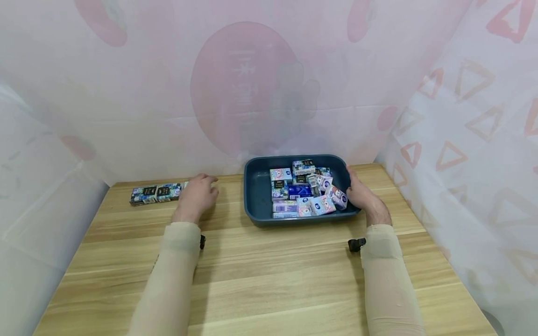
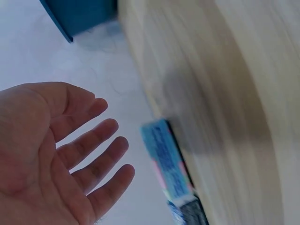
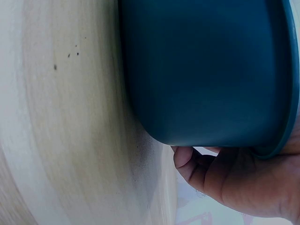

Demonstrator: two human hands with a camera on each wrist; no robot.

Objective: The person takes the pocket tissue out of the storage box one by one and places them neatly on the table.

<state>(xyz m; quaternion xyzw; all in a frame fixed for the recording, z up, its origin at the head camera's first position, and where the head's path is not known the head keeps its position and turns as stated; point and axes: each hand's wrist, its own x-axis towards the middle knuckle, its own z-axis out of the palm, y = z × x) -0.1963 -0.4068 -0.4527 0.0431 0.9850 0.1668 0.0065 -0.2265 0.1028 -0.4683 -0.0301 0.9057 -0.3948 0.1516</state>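
A dark blue plastic basin [image 1: 257,193] sits on the table, holding several small tissue packs [image 1: 299,191] in blue, purple, white and dark floral wrappers. At its right end, my right hand [image 1: 362,195] grips the rim; in the right wrist view curled fingers [image 3: 192,164] lie against the outer wall. My left hand [image 1: 196,198] holds nothing. Its fingers are spread and loosely bent, the palm showing in the left wrist view. Beside it on the left lies a row of floral tissue packs [image 1: 156,193], whose right end the hand partly hides in the head view.
The wooden table [image 1: 269,270] ends at the back against a pale printed curtain [image 1: 168,93], with more patterned sheeting [image 1: 470,140] along the right side. A small black device [image 1: 357,245] is worn at the right wrist.
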